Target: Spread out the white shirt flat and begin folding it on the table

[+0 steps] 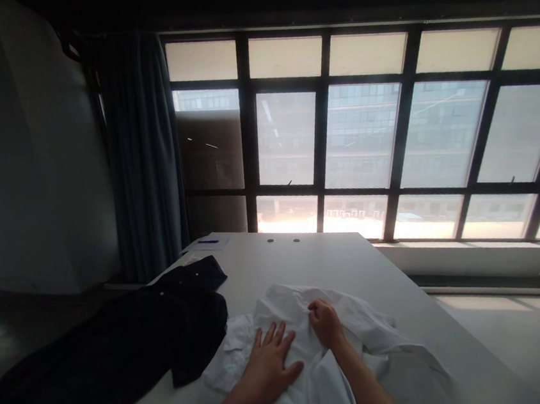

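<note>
A crumpled white garment (360,353) lies on the white table (341,261) in front of me. My left hand (270,363) rests flat on it with the fingers spread, pressing the cloth down. My right hand (325,322) sits just beyond and to the right, its fingers pinching a fold of the same white fabric. A dark garment (140,336) lies spread to the left of the white one, partly hanging over the table's left edge.
A sheet of paper with a blue pen (208,242) sits at the table's far left corner. A dark curtain (143,169) hangs at the left of a large window (378,136). A big pale panel (29,151) leans at far left.
</note>
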A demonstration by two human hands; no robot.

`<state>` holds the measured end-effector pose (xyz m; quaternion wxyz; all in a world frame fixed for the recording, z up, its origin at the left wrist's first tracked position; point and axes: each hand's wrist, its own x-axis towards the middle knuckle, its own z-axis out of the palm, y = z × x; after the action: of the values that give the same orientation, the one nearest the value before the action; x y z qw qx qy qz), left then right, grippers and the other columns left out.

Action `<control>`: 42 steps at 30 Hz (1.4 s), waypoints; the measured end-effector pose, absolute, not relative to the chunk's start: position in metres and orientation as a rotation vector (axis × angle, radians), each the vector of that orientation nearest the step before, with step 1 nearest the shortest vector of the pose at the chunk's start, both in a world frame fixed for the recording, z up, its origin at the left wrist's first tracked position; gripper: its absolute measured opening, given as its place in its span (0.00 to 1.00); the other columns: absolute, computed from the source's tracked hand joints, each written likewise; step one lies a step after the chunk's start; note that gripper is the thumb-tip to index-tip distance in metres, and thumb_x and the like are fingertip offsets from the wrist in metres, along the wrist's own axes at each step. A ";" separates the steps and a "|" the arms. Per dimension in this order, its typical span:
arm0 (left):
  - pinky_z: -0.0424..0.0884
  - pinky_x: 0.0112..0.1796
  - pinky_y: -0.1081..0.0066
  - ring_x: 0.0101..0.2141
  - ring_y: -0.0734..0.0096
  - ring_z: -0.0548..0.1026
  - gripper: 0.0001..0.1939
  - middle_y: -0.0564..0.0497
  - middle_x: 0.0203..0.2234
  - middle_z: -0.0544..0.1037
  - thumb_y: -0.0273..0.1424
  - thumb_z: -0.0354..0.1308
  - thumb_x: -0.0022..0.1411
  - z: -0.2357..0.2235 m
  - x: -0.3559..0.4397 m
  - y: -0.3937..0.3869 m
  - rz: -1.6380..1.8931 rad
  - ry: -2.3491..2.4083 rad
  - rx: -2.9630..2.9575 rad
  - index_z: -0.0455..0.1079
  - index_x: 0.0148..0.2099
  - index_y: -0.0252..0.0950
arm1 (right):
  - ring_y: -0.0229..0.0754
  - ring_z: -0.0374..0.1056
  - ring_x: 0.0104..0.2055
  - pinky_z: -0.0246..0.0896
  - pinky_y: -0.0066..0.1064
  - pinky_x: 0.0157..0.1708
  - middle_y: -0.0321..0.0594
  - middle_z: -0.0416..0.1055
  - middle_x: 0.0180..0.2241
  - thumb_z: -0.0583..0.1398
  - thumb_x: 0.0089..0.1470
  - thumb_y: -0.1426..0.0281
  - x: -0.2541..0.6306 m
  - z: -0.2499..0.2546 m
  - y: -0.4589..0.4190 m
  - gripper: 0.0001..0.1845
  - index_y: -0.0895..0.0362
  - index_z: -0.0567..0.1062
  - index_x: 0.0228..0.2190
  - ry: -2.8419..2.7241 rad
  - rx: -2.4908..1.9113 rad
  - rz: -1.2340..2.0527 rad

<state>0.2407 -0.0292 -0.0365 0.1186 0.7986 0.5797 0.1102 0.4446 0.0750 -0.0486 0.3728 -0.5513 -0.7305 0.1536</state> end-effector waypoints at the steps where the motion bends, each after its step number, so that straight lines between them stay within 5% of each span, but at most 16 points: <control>1: 0.32 0.66 0.39 0.71 0.47 0.42 0.40 0.51 0.72 0.47 0.60 0.45 0.63 -0.037 0.240 -0.028 0.312 1.709 2.330 0.52 0.72 0.50 | 0.43 0.71 0.45 0.61 0.30 0.49 0.44 0.77 0.41 0.54 0.54 0.76 0.447 -0.048 0.073 0.14 0.58 0.78 0.37 -1.854 -1.426 0.387; 8: 0.34 0.65 0.38 0.71 0.46 0.42 0.40 0.50 0.72 0.46 0.58 0.48 0.62 -0.037 0.236 -0.022 0.267 1.792 2.304 0.53 0.72 0.50 | 0.43 0.72 0.43 0.61 0.29 0.46 0.43 0.78 0.39 0.56 0.52 0.75 0.455 -0.037 0.056 0.14 0.58 0.80 0.37 -2.008 -1.456 0.512; 18: 0.39 0.63 0.34 0.70 0.40 0.46 0.40 0.44 0.71 0.50 0.57 0.43 0.65 -0.048 0.200 0.006 0.279 2.245 2.111 0.55 0.71 0.42 | 0.44 0.71 0.39 0.62 0.31 0.39 0.43 0.78 0.38 0.60 0.56 0.61 0.530 0.042 0.045 0.14 0.57 0.79 0.37 -2.174 -1.498 0.592; 24: 0.46 0.61 0.34 0.67 0.38 0.53 0.34 0.39 0.68 0.60 0.51 0.47 0.66 -0.047 0.183 0.012 0.417 2.442 2.022 0.64 0.66 0.37 | 0.42 0.70 0.32 0.61 0.29 0.31 0.45 0.77 0.35 0.61 0.56 0.61 0.551 0.053 0.041 0.14 0.60 0.76 0.37 -2.099 -1.649 0.575; 28: 0.58 0.60 0.42 0.60 0.46 0.66 0.23 0.36 0.59 0.71 0.36 0.49 0.67 -0.037 0.189 0.008 0.670 2.237 2.207 0.69 0.60 0.34 | 0.42 0.72 0.36 0.62 0.28 0.35 0.43 0.78 0.38 0.61 0.58 0.62 0.540 0.052 0.042 0.16 0.57 0.77 0.44 -2.128 -1.623 0.595; 32: 0.67 0.55 0.59 0.52 0.60 0.73 0.18 0.44 0.50 0.76 0.30 0.46 0.69 -0.019 0.211 -0.008 0.874 1.788 2.511 0.69 0.56 0.40 | 0.41 0.73 0.34 0.62 0.28 0.35 0.40 0.78 0.35 0.62 0.55 0.64 0.513 0.037 0.044 0.10 0.55 0.81 0.37 -2.209 -1.573 0.658; 36: 0.68 0.51 0.57 0.47 0.57 0.73 0.14 0.45 0.47 0.76 0.35 0.53 0.67 -0.006 0.241 -0.037 0.822 1.142 2.777 0.70 0.53 0.43 | 0.50 0.73 0.46 0.63 0.34 0.48 0.49 0.76 0.46 0.65 0.51 0.64 0.486 0.010 0.048 0.21 0.59 0.78 0.46 -2.160 -1.608 0.609; 39: 0.67 0.53 0.57 0.47 0.54 0.73 0.23 0.46 0.47 0.77 0.47 0.63 0.59 -0.008 0.260 -0.053 0.598 0.929 2.796 0.70 0.54 0.46 | 0.55 0.68 0.55 0.60 0.38 0.55 0.57 0.71 0.53 0.64 0.50 0.68 0.473 -0.006 0.050 0.27 0.63 0.73 0.52 -2.055 -1.658 0.553; 42: 0.67 0.53 0.60 0.45 0.56 0.75 0.25 0.48 0.45 0.78 0.47 0.65 0.56 -0.018 0.267 -0.055 0.528 0.896 2.711 0.72 0.54 0.47 | 0.51 0.69 0.55 0.60 0.35 0.54 0.53 0.73 0.50 0.59 0.49 0.76 0.468 -0.011 0.051 0.26 0.62 0.72 0.52 -1.972 -1.649 0.549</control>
<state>0.2668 -0.0554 -0.0179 0.1188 0.9271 0.3063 0.1807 0.4681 0.0511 -0.0106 0.2538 -0.6069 -0.7256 0.2021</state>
